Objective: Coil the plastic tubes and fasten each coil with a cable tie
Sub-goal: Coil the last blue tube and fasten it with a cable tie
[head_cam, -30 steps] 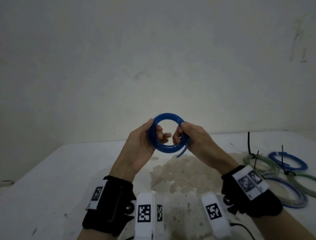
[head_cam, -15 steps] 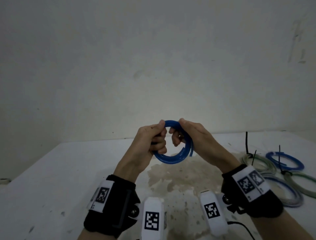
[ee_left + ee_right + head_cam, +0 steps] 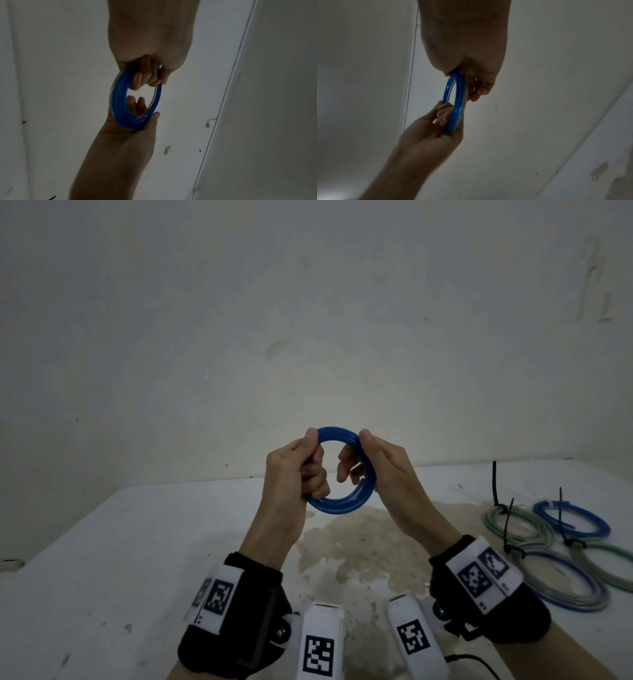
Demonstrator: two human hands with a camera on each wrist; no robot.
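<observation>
Blue tube coil [image 3: 337, 501]: held upright between both hands above the table [image 3: 137, 542]. Left hand [image 3: 294, 470] grips its left arc, fingers curled through; right hand [image 3: 376, 470] pinches its right arc. Advice: keep loops stacked tight, loose end tucked, before tying.

Stained white table [image 3: 144, 546], pale wall [image 3: 308, 320]

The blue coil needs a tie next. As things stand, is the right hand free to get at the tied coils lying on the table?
Probably not yet: the right hand grips the blue coil together with the left hand. The tied coils lie on the table with nothing between; it must let go first.
</observation>
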